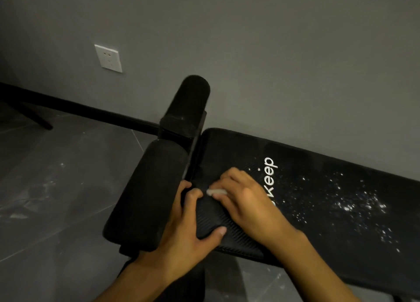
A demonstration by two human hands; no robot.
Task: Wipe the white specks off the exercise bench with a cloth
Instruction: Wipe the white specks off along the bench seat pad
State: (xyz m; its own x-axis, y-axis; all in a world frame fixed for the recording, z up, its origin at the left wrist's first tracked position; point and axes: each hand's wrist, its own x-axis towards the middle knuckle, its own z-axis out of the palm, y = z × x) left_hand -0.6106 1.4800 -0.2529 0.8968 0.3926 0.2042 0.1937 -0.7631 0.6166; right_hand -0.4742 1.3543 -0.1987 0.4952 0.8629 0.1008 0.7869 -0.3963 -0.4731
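Fingers [193, 195] of the left hand [188, 229] are curled over the end edge of the exercise bench [227, 147], and its thumb [219, 231] is laid flat on top of the ribbed padding, so that the near corner of the pad is gripped between them. The right hand [245, 197] is placed just beside it, further along the pad, with its fingers bent and drawn together on a small white cloth [216, 191]. Only a short strip of the cloth is seen between the fingertips; the remainder is hidden under the hand. The cloth is pressed against the bench surface, close to the left hand's knuckles.

The bench is set along a grey wall [272, 52] and runs off to the right of the view. A white "keep" logo [270, 165] is printed across the padding, partly covered by the right hand. The white specks [354, 204] are scattered thickly over the pad to the right of the logo, well apart from the cloth, and a few are seen just above the right hand's knuckles.

Two black foam rollers are mounted at the left end of the bench: the lower roller [147, 195] is touched by the left wrist, and the upper roller [193, 97] is raised behind it. A white socket [108, 58] is fixed to the wall, above a dark skirting [91, 109]. Faint white marks are seen on the grey tiled floor [56, 199].
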